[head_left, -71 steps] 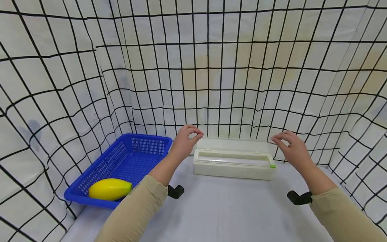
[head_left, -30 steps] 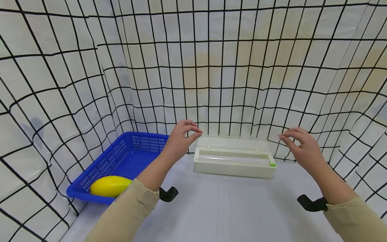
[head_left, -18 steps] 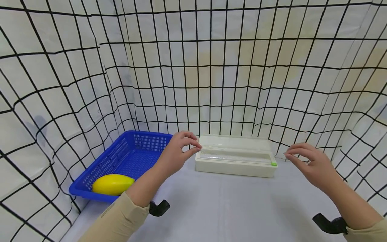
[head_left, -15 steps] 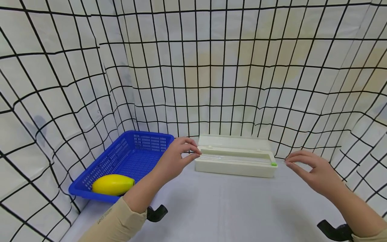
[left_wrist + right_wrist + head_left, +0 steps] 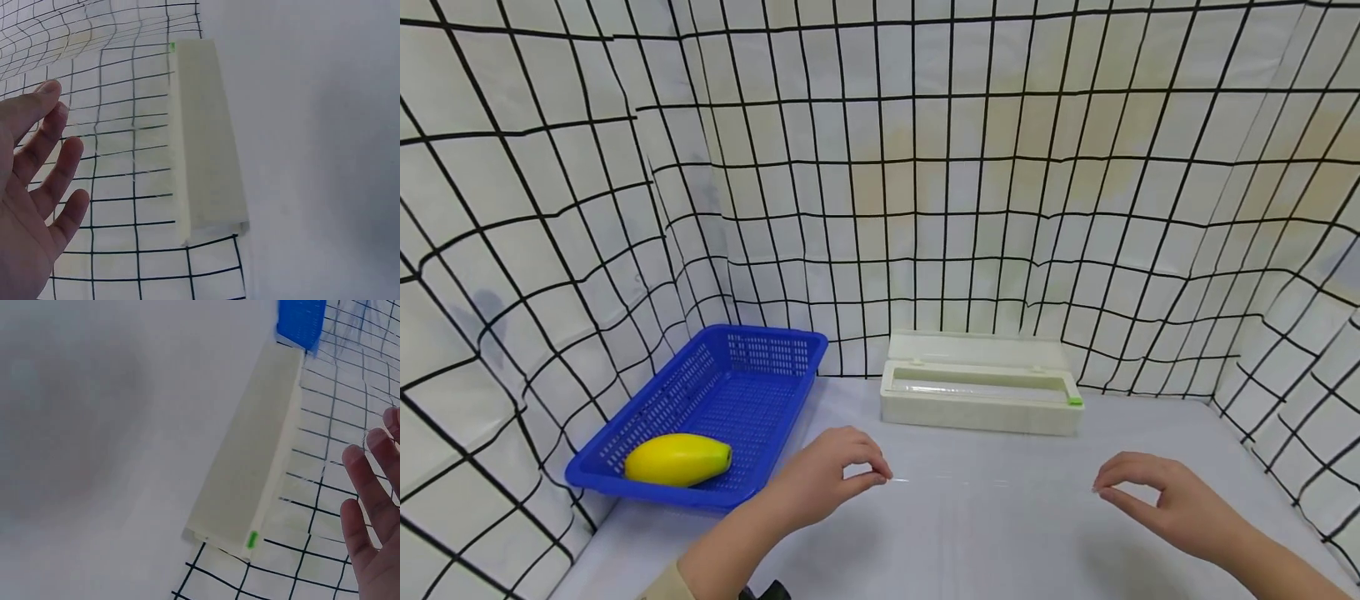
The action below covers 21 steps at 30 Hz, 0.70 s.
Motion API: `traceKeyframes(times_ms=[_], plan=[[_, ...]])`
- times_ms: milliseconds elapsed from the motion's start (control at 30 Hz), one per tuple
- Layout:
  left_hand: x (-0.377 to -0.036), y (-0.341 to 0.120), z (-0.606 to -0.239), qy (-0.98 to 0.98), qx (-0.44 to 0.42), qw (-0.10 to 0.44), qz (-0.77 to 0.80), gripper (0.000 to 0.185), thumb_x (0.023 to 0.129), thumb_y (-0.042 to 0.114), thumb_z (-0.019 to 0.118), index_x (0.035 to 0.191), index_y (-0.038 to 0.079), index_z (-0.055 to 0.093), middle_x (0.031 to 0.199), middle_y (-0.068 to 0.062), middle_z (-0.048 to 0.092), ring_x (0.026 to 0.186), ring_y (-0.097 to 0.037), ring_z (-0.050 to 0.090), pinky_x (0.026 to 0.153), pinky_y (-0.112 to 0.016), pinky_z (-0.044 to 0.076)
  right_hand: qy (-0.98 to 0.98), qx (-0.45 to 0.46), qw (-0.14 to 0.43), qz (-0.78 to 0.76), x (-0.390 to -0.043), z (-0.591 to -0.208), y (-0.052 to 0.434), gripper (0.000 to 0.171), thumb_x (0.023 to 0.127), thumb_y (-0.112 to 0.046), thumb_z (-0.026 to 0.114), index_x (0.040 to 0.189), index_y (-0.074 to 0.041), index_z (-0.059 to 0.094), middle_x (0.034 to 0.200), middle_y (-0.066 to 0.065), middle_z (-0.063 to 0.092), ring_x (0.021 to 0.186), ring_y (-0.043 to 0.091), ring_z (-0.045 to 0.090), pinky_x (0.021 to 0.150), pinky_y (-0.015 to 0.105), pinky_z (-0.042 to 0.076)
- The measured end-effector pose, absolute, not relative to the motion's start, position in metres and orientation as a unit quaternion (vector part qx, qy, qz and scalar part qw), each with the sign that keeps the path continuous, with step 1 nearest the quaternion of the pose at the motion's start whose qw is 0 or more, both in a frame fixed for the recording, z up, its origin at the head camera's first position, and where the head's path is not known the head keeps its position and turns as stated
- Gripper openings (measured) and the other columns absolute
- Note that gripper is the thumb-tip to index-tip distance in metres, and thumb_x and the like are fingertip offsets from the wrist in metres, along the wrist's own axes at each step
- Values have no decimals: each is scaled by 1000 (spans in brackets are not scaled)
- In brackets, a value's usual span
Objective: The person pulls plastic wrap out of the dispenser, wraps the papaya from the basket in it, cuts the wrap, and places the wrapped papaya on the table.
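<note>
now your left hand [image 5: 831, 475] and right hand [image 5: 1157, 496] each pinch a corner of the clear film [image 5: 992, 482], stretched taut above the surface [image 5: 970, 542] to stay flat, with the dispenser box [image 5: 981, 396] at twelve o'clock.

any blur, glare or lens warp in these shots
Head view: sharp and evenly lit, but a wide lens bows the grid wall lines; the clear film between the hands is barely visible. Right wrist view: a soft grey shadow smudges the table. Left wrist view: the white dispenser box looks stretched.
</note>
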<state>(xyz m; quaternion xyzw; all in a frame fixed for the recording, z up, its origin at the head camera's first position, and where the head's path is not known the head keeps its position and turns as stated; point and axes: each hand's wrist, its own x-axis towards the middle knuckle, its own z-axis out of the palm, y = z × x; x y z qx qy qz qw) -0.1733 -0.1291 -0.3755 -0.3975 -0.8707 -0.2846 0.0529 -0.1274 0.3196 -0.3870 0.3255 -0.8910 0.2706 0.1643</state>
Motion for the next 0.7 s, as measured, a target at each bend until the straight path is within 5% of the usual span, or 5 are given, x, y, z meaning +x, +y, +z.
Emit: traceKeyframes(times_ms=[267, 433, 700], plan=[[-178, -126, -415, -883, -375, -75, -271, 7, 93, 21, 71, 95, 25, 76, 92, 23, 65, 92, -2, 60, 86, -27, 49, -894, 377, 78, 231, -135, -427, 321, 18, 91, -20, 73, 94, -37, 68, 94, -23, 63, 85, -1, 57, 71, 29, 50], [-183, -117, -433, -892, -362, -102, -250, 5, 91, 22, 73, 94, 25, 74, 87, 23, 63, 85, 4, 56, 84, -23, 49, -894, 405, 66, 180, -142, -455, 324, 9, 91, -25, 73, 91, -34, 70, 93, -22, 63, 85, -1, 56, 70, 30, 51], [-186, -112, -450, -904, -354, -105, -215, 10, 87, 20, 75, 82, 27, 70, 78, 23, 59, 77, 4, 53, 77, -22, 49, -889, 428, 51, 153, -154, -473, 320, 18, 83, -16, 78, 89, -32, 72, 94, -24, 62, 84, 0, 58, 68, 30, 51]])
